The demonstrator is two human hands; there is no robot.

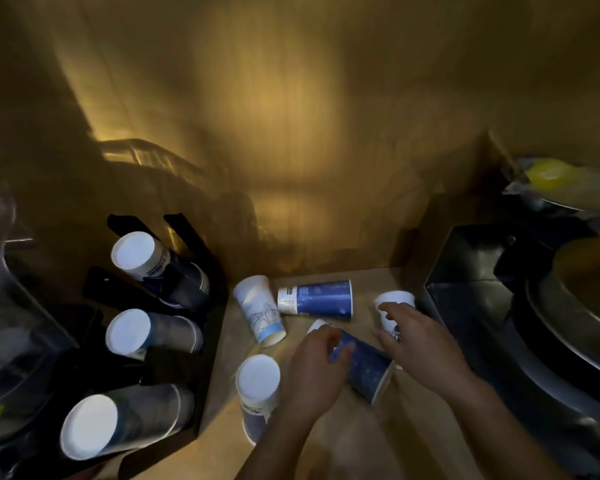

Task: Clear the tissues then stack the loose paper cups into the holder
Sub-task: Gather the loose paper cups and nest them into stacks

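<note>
Right of the holder, my left hand grips a toppled blue cup. My right hand is over a white cup, grasp unclear.

Dim wood-panel wall w/ warm glow, wood counter.

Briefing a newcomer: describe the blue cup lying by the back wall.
From the black cup holder on the left, look right along the wall. The blue cup lies sideways, untouched. Its neighbours are white; the left hand holds another blue cup.
</note>
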